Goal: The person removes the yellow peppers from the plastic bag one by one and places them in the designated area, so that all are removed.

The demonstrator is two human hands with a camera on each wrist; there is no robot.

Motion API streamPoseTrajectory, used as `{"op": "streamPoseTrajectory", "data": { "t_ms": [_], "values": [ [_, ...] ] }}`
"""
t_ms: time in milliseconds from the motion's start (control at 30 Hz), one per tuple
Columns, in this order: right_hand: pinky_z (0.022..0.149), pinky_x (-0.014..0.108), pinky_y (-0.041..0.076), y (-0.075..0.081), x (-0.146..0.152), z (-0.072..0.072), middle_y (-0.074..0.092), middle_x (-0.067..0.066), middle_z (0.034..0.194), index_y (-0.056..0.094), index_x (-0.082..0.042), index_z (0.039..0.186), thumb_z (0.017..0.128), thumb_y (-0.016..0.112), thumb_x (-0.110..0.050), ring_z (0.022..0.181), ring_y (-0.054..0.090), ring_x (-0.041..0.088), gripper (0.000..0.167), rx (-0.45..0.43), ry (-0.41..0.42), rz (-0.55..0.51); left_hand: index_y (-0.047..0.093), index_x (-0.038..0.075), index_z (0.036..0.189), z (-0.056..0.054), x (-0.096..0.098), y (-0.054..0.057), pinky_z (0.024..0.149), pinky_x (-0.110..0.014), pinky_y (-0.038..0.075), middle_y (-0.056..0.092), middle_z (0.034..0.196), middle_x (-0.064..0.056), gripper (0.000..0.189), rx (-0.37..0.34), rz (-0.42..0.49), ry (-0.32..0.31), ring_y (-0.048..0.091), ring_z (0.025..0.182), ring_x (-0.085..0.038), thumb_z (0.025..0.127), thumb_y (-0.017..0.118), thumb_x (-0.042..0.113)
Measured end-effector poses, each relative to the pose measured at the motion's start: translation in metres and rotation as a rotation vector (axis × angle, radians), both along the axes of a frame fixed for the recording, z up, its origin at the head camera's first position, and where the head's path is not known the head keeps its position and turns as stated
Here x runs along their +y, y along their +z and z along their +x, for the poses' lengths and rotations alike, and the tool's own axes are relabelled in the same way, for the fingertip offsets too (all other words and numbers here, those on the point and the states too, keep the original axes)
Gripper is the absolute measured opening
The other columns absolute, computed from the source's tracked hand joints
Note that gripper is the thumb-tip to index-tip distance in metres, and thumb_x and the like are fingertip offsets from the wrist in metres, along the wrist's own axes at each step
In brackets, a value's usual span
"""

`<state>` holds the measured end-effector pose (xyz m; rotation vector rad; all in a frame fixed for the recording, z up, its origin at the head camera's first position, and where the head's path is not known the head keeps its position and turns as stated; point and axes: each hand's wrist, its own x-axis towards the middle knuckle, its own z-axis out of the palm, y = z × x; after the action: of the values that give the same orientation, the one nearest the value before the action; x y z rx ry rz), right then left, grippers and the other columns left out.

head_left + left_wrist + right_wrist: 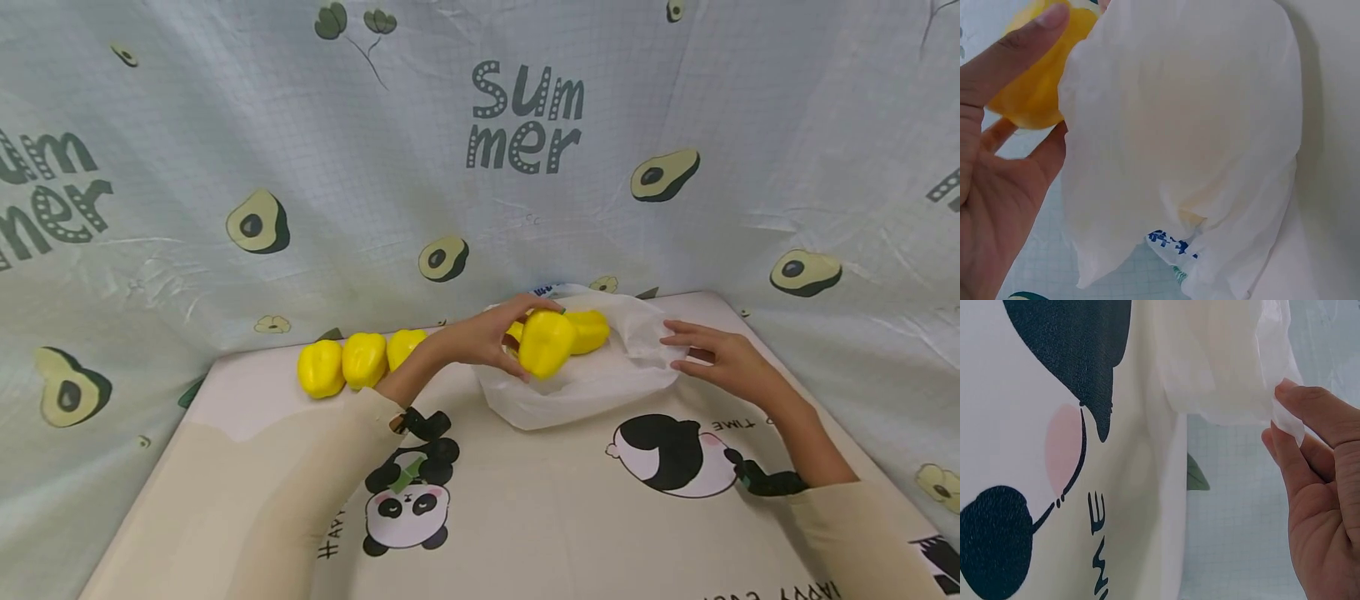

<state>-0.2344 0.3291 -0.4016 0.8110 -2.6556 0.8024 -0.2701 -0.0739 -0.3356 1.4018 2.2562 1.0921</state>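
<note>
My left hand (491, 335) grips a yellow bell pepper (547, 344) between thumb and fingers, over the mouth of a white plastic bag (592, 400). Behind it, another yellow pepper (588, 332) lies at the bag's opening, and a bit of yellow shows beside my fingers. In the left wrist view the bag (1185, 119) hides part of the held pepper (1038, 81). At the bag's right side, my right hand (723, 367) pinches its edge; the right wrist view shows the thin film (1285, 419) between thumb and fingertips.
Several yellow bell peppers (321, 368) stand in a row at the table's back left, the rightmost partly behind my left forearm. The light tablecloth (525, 517) has panda prints. Behind the table hangs a pale curtain (360, 183) with avocado prints.
</note>
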Motion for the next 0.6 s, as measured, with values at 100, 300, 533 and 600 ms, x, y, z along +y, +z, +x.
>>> {"op": "streamPoseTrajectory", "data": {
  "t_ms": [100,300,533,600],
  "values": [
    [0.089,-0.001,0.039,-0.003,0.001,-0.001,0.059,0.020,0.142,0.072,-0.006,0.126,0.087,0.080,-0.010,0.116,0.055,-0.007,0.040,0.008,0.008,-0.020,0.031,0.010,0.156,0.004,-0.001,-0.002,0.104,-0.043,0.052,0.033,0.157,-0.011,0.099,0.036,0.027,0.066,0.043,0.136,-0.029,0.076,0.089,0.006],
    [0.090,0.001,0.041,-0.002,0.002,-0.003,0.059,0.019,0.142,0.072,-0.006,0.126,0.087,0.080,-0.012,0.116,0.058,-0.001,0.040,0.005,0.005,-0.020,0.039,0.009,0.153,0.009,-0.005,-0.006,0.112,-0.041,0.044,0.041,0.151,-0.010,0.095,0.096,0.049,0.158,0.042,0.137,-0.025,0.074,0.092,0.007],
    [0.089,0.000,0.041,-0.003,0.002,-0.005,0.058,0.019,0.142,0.072,-0.005,0.126,0.086,0.081,-0.009,0.113,0.042,-0.025,0.041,-0.004,0.018,-0.048,0.039,0.006,0.151,0.015,-0.010,-0.010,0.107,-0.039,0.049,0.035,0.155,-0.014,0.096,0.102,0.105,0.176,0.038,0.141,-0.029,0.071,0.092,0.004],
    [0.090,0.001,0.041,-0.003,0.002,-0.006,0.058,0.019,0.143,0.071,-0.005,0.126,0.086,0.081,-0.009,0.114,0.046,-0.021,0.041,-0.010,0.012,-0.045,0.038,0.005,0.151,0.017,-0.011,-0.011,0.106,-0.039,0.050,0.035,0.154,-0.014,0.097,0.097,0.120,0.181,0.038,0.141,-0.029,0.071,0.093,0.004]
  ]
}}
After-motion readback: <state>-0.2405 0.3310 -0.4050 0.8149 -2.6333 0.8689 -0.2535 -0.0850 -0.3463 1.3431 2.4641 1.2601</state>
